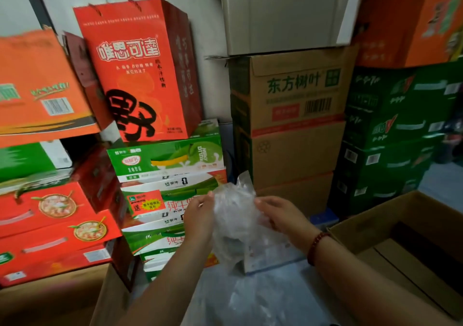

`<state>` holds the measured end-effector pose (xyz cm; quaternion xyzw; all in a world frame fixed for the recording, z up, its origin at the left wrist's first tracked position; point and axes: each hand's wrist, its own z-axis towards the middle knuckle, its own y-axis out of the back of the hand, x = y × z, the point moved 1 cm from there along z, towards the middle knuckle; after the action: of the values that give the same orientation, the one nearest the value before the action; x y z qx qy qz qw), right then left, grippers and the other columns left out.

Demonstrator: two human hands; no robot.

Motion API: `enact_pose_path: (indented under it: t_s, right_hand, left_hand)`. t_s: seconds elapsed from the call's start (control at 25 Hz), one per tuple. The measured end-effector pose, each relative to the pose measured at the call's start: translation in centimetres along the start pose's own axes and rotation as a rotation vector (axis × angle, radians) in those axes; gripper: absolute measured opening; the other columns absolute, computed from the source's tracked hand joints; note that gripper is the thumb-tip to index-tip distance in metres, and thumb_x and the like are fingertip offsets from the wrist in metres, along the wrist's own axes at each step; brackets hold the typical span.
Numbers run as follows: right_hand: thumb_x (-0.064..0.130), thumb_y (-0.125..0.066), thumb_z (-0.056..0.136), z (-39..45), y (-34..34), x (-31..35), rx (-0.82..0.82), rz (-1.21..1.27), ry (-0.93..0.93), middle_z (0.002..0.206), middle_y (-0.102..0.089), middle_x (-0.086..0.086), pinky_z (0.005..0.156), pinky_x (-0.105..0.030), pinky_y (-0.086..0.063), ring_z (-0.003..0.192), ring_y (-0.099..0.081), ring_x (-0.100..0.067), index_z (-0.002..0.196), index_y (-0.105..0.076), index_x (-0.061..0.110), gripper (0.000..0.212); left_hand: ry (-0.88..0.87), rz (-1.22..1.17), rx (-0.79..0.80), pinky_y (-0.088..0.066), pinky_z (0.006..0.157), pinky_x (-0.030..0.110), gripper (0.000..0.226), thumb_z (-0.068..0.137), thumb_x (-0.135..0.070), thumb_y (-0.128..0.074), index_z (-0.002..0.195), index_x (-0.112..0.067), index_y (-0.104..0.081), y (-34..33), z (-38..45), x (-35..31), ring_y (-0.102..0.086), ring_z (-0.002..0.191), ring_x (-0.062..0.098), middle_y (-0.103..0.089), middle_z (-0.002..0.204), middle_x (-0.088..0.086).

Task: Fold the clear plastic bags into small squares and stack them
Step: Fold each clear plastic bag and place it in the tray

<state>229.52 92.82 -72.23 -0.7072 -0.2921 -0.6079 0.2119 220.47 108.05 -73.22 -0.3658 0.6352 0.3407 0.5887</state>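
Clear plastic bag (pixel 234 215), crumpled and unfolded, hangs in the lower centre of the frame between two hands. The left hand (pixel 199 216) pinches its left edge, and the right hand (pixel 278 215) (a red bead bracelet (pixel 316 246) on the wrist) grips its right side, fingers curled into the film. More clear plastic (pixel 250 298) lies below, at the bottom of the frame. I judge the step to be opening and smoothing the bag before the first fold; next it needs flattening, edges aligned.
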Motion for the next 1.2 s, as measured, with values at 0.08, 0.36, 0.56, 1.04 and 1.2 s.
enact_pose_path:
  t_s: [0.08,0.36,0.56,1.04,1.2]
  right_hand:
    - [0.031,-0.063,0.089,0.2,0.2,-0.4,-0.026,0.054,-0.02,0.09,-0.068,0.0,0.059,-0.019,-0.051,0.072,-0.063,-0.009,0.112,-0.067,0.014,0.029]
    - [0.039,-0.065,0.086,1.8,-2.2,-0.7,0.065,0.057,-0.022,0.09,-0.069,0.001,0.067,-0.027,-0.053,0.079,-0.066,-0.015,0.102,-0.068,0.018,0.027]
    - [0.024,-0.065,0.089,2.4,-1.6,-1.2,-0.158,0.116,-0.07,0.061,-0.057,-0.002,0.045,-0.021,-0.042,0.046,-0.049,-0.008,0.075,-0.061,0.011,0.02]
    - [0.026,-0.063,0.09,3.8,0.9,-3.1,-0.319,-0.024,-0.109,0.073,-0.06,-0.006,0.056,-0.027,-0.045,0.063,-0.052,-0.015,0.081,-0.064,0.009,0.02]
    - [0.027,-0.064,0.089,3.8,0.9,-3.0,-0.321,-0.035,-0.113,0.068,-0.057,-0.004,0.055,-0.027,-0.044,0.06,-0.049,-0.015,0.076,-0.062,0.011,0.021]
  left_hand:
    - [0.01,0.003,0.003,-0.046,0.075,0.031,0.022,0.095,-0.033,-0.054,0.099,-0.014,-0.066,-0.1,0.2,0.6,-0.059,0.093,0.022,-0.065,0.098,0.004]
    - [0.006,-0.017,0.004,-0.052,0.084,0.041,0.019,0.096,-0.035,-0.052,0.086,-0.024,-0.064,-1.0,0.9,1.7,-0.063,0.09,0.025,-0.067,0.094,0.006]
    - [-0.083,0.073,0.063,-0.036,0.061,0.03,0.038,0.096,-0.041,-0.049,0.067,-0.015,-0.052,-0.7,0.9,1.9,-0.045,0.065,0.016,-0.048,0.065,0.0]
    - [0.301,-0.044,0.33,-0.053,0.078,0.034,0.028,0.098,-0.043,-0.044,0.109,-0.022,-0.06,-1.9,1.7,4.1,-0.064,0.094,0.02,-0.067,0.104,0.003]
    - [0.247,-0.076,0.406,-0.05,0.08,0.032,0.04,0.093,-0.045,-0.051,0.12,-0.017,-0.061,-1.7,1.5,3.4,-0.063,0.105,0.02,-0.068,0.112,0.003]
